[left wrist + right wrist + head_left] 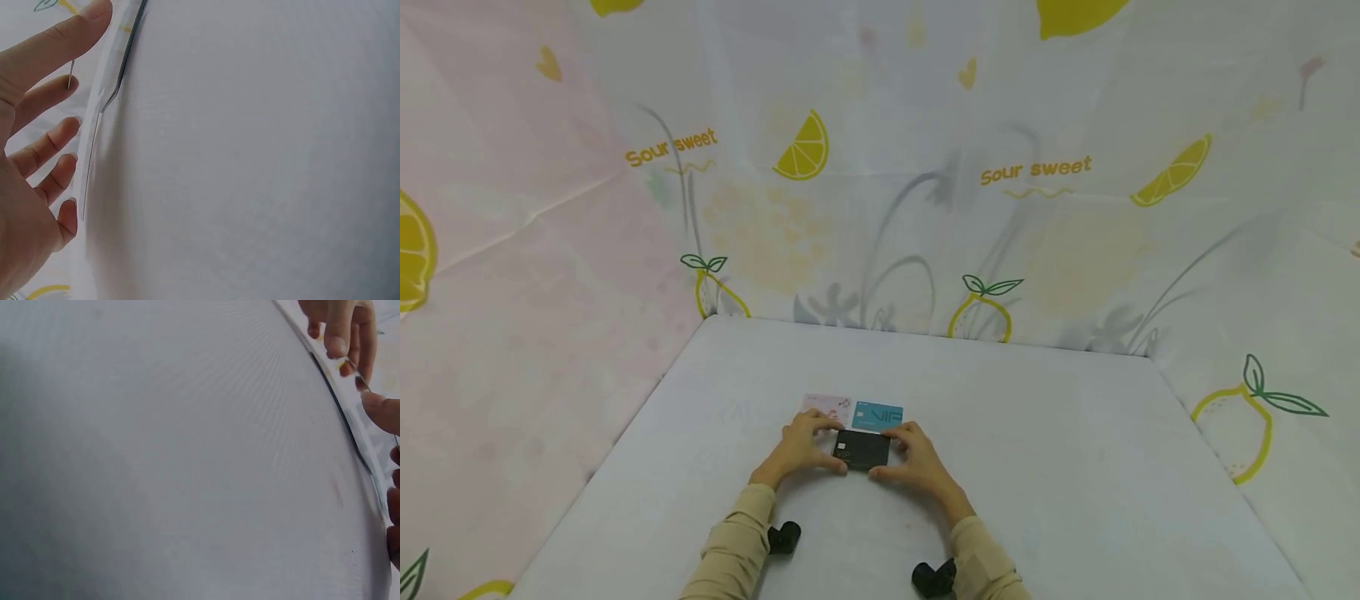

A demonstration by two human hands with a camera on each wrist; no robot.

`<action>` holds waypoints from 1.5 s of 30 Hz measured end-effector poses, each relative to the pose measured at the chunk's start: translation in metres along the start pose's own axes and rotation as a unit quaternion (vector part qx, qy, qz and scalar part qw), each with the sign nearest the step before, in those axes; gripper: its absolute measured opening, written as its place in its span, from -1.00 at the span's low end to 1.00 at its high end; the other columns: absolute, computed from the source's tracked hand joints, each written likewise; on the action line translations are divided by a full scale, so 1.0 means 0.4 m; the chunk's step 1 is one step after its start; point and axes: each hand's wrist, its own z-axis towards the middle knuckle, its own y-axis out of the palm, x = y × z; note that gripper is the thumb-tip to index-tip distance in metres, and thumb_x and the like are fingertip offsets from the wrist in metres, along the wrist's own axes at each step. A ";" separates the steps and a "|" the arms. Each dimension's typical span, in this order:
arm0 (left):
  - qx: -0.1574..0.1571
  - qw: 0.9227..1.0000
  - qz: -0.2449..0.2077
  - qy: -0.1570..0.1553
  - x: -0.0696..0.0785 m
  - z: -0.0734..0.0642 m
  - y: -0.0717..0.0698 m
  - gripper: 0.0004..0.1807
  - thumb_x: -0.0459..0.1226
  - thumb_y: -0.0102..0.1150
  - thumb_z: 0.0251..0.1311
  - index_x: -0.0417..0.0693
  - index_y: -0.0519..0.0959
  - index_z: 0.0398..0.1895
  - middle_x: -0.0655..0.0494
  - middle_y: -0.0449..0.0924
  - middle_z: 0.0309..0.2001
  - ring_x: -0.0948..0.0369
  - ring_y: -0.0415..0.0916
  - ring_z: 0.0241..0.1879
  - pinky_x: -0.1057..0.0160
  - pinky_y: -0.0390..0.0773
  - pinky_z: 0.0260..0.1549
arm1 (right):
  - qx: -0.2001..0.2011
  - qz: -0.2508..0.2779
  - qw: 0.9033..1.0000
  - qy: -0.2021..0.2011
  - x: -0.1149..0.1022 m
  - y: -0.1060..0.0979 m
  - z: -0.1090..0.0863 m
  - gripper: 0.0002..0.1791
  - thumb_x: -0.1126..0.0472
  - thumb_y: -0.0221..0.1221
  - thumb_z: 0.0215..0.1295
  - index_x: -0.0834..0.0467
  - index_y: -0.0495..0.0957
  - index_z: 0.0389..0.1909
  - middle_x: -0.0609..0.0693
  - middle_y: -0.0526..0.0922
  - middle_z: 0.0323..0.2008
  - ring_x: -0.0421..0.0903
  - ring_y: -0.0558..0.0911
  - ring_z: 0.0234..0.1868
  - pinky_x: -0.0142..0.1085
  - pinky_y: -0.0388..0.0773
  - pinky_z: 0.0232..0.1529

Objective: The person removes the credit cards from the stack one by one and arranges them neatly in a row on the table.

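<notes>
A black card [862,451] with a pale chip spans the space between my two hands in the head view. My left hand [803,447] grips its left side, thumb at the near edge and fingers toward the far edge. On the opposite side my right hand [919,460] pinches it in a similar way. In the right wrist view the card [357,373] appears edge-on as a thin line, raised off the white surface. Just beyond lie a pink patterned card [827,405], partly covered by my left fingers, and a blue card [877,415] with VIP lettering.
The white tabletop [1060,467] extends around both hands. A lemon-printed cloth [880,225] rises behind it and along both sides. Small black devices [785,537] sit at the wrists beside beige sleeves [730,546].
</notes>
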 end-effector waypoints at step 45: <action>-0.006 0.995 -0.021 0.102 0.107 0.041 0.038 -0.37 -0.18 0.59 -0.37 -0.31 0.61 -0.14 -0.10 0.64 -0.16 -0.01 0.53 -0.10 0.00 0.48 -0.06 | -0.020 -0.073 0.997 -0.013 0.007 -0.125 -0.044 -0.32 0.11 0.46 -0.09 0.34 0.48 0.06 0.11 0.51 -0.11 0.01 0.51 -0.21 -0.15 0.50 -0.21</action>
